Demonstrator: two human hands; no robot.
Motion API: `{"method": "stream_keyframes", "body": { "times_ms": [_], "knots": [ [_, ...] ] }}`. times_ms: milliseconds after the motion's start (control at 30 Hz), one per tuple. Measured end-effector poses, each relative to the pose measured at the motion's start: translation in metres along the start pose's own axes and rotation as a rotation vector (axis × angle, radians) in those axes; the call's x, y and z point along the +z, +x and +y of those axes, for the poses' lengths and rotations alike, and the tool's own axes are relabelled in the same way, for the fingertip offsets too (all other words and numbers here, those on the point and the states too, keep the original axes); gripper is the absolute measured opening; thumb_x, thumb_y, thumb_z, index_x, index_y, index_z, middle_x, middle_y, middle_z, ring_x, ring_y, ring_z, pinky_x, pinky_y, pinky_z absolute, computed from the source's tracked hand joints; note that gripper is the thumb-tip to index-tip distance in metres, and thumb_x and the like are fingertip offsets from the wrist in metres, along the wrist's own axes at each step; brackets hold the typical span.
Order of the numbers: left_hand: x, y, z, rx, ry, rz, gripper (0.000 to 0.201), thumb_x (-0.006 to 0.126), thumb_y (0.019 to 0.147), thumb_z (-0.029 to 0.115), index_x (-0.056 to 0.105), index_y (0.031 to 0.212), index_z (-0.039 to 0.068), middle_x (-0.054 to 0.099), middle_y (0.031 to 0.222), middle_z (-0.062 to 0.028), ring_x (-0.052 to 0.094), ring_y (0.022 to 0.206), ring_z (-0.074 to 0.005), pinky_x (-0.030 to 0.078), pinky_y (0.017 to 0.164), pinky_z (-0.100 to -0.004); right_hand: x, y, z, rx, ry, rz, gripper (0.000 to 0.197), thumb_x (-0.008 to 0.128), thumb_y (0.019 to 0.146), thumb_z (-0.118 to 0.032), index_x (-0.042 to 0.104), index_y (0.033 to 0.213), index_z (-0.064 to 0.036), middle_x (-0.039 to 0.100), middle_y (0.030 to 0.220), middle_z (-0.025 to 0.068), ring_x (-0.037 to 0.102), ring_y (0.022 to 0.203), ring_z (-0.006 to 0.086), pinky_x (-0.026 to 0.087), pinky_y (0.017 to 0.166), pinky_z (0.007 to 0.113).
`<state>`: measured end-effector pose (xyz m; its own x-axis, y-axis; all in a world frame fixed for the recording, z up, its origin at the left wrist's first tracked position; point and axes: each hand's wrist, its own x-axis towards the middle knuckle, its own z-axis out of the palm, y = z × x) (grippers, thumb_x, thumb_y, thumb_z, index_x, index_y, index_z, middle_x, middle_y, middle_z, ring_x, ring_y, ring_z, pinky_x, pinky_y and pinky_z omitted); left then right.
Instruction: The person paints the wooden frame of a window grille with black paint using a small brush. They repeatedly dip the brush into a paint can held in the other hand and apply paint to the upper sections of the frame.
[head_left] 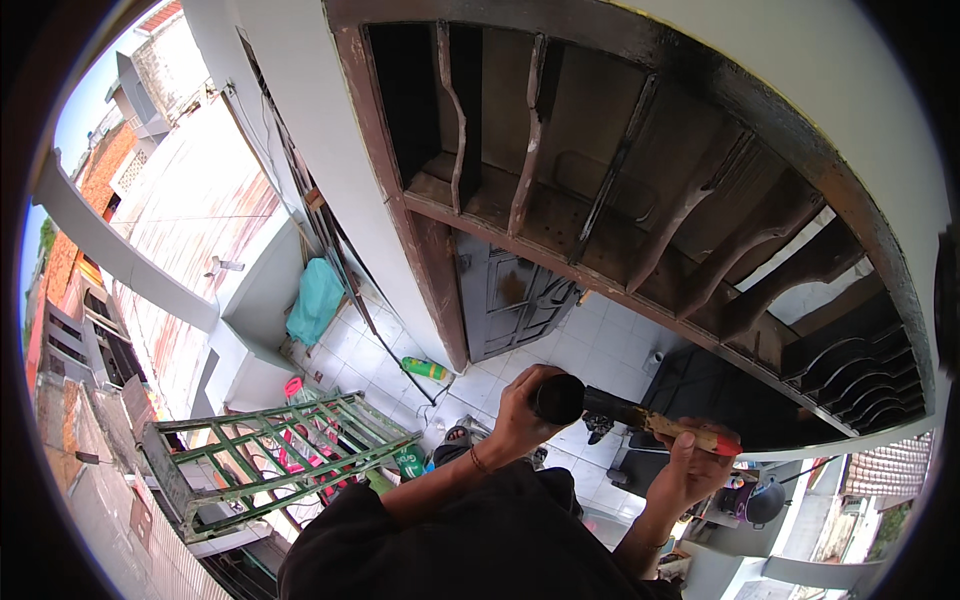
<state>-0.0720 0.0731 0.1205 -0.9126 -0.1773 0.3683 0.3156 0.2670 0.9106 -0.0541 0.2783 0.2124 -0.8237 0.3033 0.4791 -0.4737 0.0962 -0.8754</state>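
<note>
My left hand (517, 418) is wrapped round a small dark cup-like container (558, 400), its round black end facing up. In my right hand (690, 474) is a paintbrush (708, 438) with a worn wooden handle and a red end. The brush's dark head points left and reaches close to the container; whether they touch I cannot tell. Beyond both hands stands a brown wooden frame (428, 262) with wavy upright slats (682, 215). Some slats and parts of the frame are black, others brown and worn.
A green metal ladder (290, 497) slants at the lower left. Far below, the white tiled floor (480, 392) bears a green-yellow bottle (424, 368) and a teal bag (316, 300). A dark door (515, 300) stands ajar under the frame. At right is a dark pot (765, 502).
</note>
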Motion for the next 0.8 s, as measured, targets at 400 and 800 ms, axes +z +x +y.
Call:
{"method": "stream_keyframes", "body": {
  "times_ms": [400,800],
  "knots": [
    [0.024,-0.02,0.026,0.042,-0.038,-0.115,0.058,0.097,0.064,0.007,0.07,0.115,0.004,0.072,0.112,-0.0107,0.073,0.103,-0.0282,0.058,0.089,-0.0364,-0.034,-0.005,-0.026,-0.22,-0.256,-0.285,0.035,0.084,0.083,0.002,0.06,0.11,0.0009,0.074,0.096,0.0152,0.076,0.087,0.0259,0.062,0.078,0.036],
    [0.041,-0.02,0.039,0.112,-0.039,-0.108,0.05,0.095,0.065,0.006,0.071,0.109,0.006,0.072,0.104,-0.0088,0.073,0.096,-0.0291,0.059,0.083,-0.0378,-0.031,0.026,-0.045,-0.263,-0.271,-0.451,0.03,0.088,0.079,0.002,0.064,0.096,-0.0038,0.076,0.089,0.0134,0.079,0.084,0.0254,0.061,0.071,0.032]
  ]
}}
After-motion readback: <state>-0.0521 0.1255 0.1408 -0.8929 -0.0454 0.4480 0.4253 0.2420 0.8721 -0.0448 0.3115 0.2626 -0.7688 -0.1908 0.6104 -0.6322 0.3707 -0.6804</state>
